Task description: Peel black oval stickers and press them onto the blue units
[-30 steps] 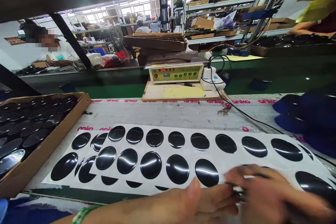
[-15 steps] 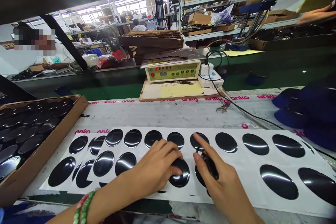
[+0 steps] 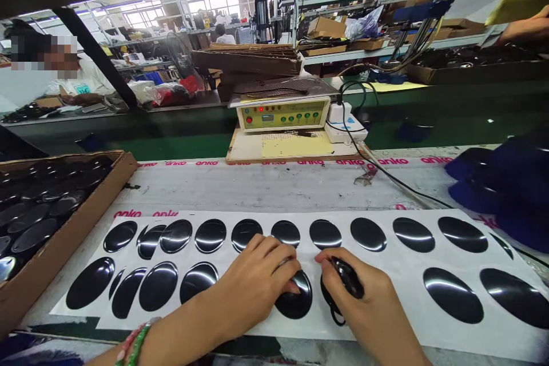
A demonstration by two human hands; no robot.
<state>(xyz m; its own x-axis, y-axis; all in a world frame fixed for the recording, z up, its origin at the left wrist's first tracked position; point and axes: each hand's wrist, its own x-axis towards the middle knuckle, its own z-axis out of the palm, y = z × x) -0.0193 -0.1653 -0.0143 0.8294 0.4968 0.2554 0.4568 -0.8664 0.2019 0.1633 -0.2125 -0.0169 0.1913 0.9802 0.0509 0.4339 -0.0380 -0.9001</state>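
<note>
White sheets carrying glossy black discs (image 3: 368,234) in rows lie in front of me. My left hand (image 3: 261,271), a beaded bracelet at its wrist, rests with curled fingers on one black disc (image 3: 295,300) in the front row. Its thumb touches that disc's upper part. To the right, my right hand (image 3: 364,291) is closed around a small shiny black object (image 3: 348,275) with a thin black loop hanging below; its exact kind is unclear. Under this hand another black disc is partly covered.
A cardboard box (image 3: 107,180) of black discs stands at the left. Behind the sheets is a control box (image 3: 283,114) with buttons, and a cable (image 3: 398,186) runs right. Dark blue pieces (image 3: 480,183) are piled at right. Two other people are beyond the bench.
My right index finger, stretched out before, has bent down toward the thumb around the black object. The loop now shows below it. My left hand stays at the same disc.
</note>
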